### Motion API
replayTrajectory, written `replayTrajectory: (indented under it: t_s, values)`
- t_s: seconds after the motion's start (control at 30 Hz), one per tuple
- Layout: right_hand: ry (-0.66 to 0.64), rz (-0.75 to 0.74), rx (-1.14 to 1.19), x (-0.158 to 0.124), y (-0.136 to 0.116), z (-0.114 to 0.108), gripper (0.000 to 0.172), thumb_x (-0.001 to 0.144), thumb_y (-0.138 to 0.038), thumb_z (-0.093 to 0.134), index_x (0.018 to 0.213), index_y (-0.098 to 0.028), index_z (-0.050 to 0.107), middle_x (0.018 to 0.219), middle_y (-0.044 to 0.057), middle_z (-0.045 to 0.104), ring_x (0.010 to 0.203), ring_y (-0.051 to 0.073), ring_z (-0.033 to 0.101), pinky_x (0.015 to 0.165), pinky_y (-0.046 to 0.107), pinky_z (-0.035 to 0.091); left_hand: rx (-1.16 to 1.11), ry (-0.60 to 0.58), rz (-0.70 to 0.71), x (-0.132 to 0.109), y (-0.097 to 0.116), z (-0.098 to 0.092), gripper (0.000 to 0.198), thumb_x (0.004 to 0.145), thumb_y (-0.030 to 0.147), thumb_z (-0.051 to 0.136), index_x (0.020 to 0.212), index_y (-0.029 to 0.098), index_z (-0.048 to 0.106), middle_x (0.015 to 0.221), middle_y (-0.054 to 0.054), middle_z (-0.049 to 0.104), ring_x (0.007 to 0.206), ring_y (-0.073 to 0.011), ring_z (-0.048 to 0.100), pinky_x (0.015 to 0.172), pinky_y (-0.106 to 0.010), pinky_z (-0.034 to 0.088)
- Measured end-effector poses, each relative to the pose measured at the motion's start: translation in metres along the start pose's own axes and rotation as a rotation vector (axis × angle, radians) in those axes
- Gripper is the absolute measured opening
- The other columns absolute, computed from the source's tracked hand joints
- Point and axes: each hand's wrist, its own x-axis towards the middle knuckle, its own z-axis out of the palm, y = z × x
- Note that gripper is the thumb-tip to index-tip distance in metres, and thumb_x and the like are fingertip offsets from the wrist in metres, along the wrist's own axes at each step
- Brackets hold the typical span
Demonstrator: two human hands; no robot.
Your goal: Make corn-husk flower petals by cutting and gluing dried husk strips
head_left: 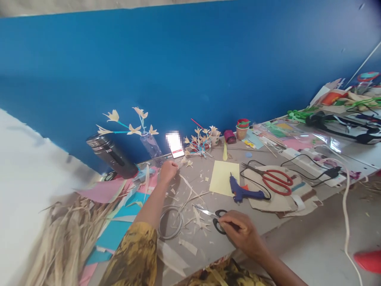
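Note:
My left hand (169, 171) reaches to the back of the table, just in front of a lit phone (175, 145). Its fingers are closed, and whatever they hold is hidden; small pale flowers (189, 163) lie beside the fingertips. Near the front edge, my right hand (241, 233) pinches at the black handles of a pair of scissors (210, 213). The blades point left over pale husk scraps (201, 222). A coil of grey wire (170, 237) lies left of the scissors, between my arms.
Behind stand a dark flask (114, 157), a bottle with husk flowers (151, 147) and more flowers (201, 141). Right lie yellow paper (220, 174), a blue glue gun (244, 193), red-handled scissors (276, 180) and a corded power strip (309, 165). Dried husks (59, 242) hang at left.

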Motion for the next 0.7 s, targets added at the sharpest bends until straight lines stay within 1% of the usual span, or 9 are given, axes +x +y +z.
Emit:
replayTrajectory:
  t_s: [0.03, 0.1, 0.2, 0.27, 0.33, 0.4, 0.5, 0.6, 0.7]
  values:
    - [-0.009, 0.014, -0.009, 0.0, -0.001, 0.0, 0.018, 0.091, -0.019, 0.056, 0.08, -0.021, 0.071, 0.072, 0.007, 0.072, 0.067, 0.021, 0.066, 0.064, 0.03, 0.047, 0.032, -0.017, -0.017, -0.001, 0.002, -0.002, 0.027, 0.094, 0.035, 0.061, 0.111, 0.015, 0.063, 0.107, -0.007, 0.066, 0.088, -0.018, 0.065, 0.076, -0.036, 0.057]
    - [-0.046, 0.067, -0.003, 0.0, -0.003, -0.002, 0.023, 0.094, -0.023, 0.052, 0.079, -0.021, 0.069, 0.071, 0.006, 0.071, 0.067, 0.02, 0.065, 0.065, 0.03, 0.046, 0.09, -0.039, -0.042, -0.003, 0.008, -0.007, 0.021, 0.091, 0.032, 0.064, 0.098, 0.013, 0.066, 0.091, -0.004, 0.067, 0.076, -0.0154, 0.064, 0.07, -0.033, 0.055]
    - [-0.086, 0.169, 0.063, 0.0, -0.006, -0.004, 0.032, 0.099, -0.03, 0.044, 0.077, -0.021, 0.065, 0.069, 0.005, 0.068, 0.067, 0.019, 0.063, 0.066, 0.029, 0.045, 0.09, -0.023, -0.011, -0.014, 0.025, -0.018, 0.011, 0.081, 0.022, 0.066, 0.074, 0.013, 0.066, 0.062, 0.0, 0.06, 0.056, -0.0133, 0.055, 0.058, -0.028, 0.046]
    - [-0.08, 0.235, 0.139, 0.001, -0.008, -0.006, 0.036, 0.101, -0.037, 0.042, 0.077, -0.021, 0.063, 0.067, 0.004, 0.066, 0.064, 0.018, 0.061, 0.065, 0.029, 0.045, 0.049, -0.044, 0.029, -0.03, 0.039, -0.025, 0.01, 0.077, 0.021, 0.06, 0.074, 0.015, 0.067, 0.059, 0.001, 0.058, 0.05, -0.0124, 0.052, 0.053, -0.026, 0.041]
    - [-0.067, 0.309, 0.252, 0.003, -0.011, -0.007, 0.038, 0.101, -0.046, 0.042, 0.081, -0.02, 0.062, 0.066, 0.004, 0.066, 0.058, 0.016, 0.055, 0.06, 0.028, 0.043, -0.007, -0.111, 0.067, -0.056, 0.054, -0.028, 0.017, 0.078, 0.023, 0.054, 0.083, 0.016, 0.069, 0.06, 0.002, 0.058, 0.049, -0.0113, 0.05, 0.052, -0.025, 0.04]
    - [-0.063, 0.403, 0.404, 0.007, -0.016, -0.009, 0.04, 0.098, -0.055, 0.047, 0.085, -0.02, 0.063, 0.064, 0.003, 0.066, 0.051, 0.014, 0.047, 0.052, 0.026, 0.038, -0.057, -0.21, 0.084, -0.091, 0.067, -0.028, 0.023, 0.08, 0.028, 0.053, 0.089, 0.017, 0.071, 0.057, 0.003, 0.056, 0.048, -0.0108, 0.048, 0.051, -0.024, 0.038]
    - [-0.104, 0.459, 0.659, 0.016, -0.027, -0.011, 0.045, 0.092, -0.062, 0.054, 0.084, -0.018, 0.064, 0.058, 0.003, 0.065, 0.048, 0.013, 0.044, 0.05, 0.025, 0.033, -0.197, -0.436, 0.114, -0.149, 0.08, -0.026, 0.025, 0.082, 0.037, 0.06, 0.086, 0.016, 0.073, 0.053, 0.002, 0.055, 0.051, -0.012, 0.05, 0.055, -0.024, 0.041]
    - [-0.182, 0.511, 0.836, 0.023, -0.038, -0.008, 0.05, 0.085, -0.066, 0.06, 0.078, -0.017, 0.065, 0.051, 0.0, 0.06, 0.044, 0.011, 0.041, 0.048, 0.025, 0.027, -0.295, -0.541, 0.108, -0.193, 0.084, -0.023, 0.021, 0.079, 0.036, 0.068, 0.085, 0.017, 0.076, 0.063, -0.002, 0.064, 0.059, -0.0141, 0.055, 0.059, -0.026, 0.045]
    - [-0.249, 0.535, 0.965, 0.024, -0.043, -0.001, 0.053, 0.077, -0.07, 0.067, 0.068, -0.018, 0.065, 0.044, -0.003, 0.052, 0.04, 0.01, 0.038, 0.049, 0.026, 0.026, -0.38, -0.599, 0.123, -0.217, 0.077, -0.021, 0.019, 0.08, 0.033, 0.07, 0.089, 0.019, 0.078, 0.082, -0.006, 0.069, 0.072, -0.0181, 0.062, 0.065, -0.028, 0.049]
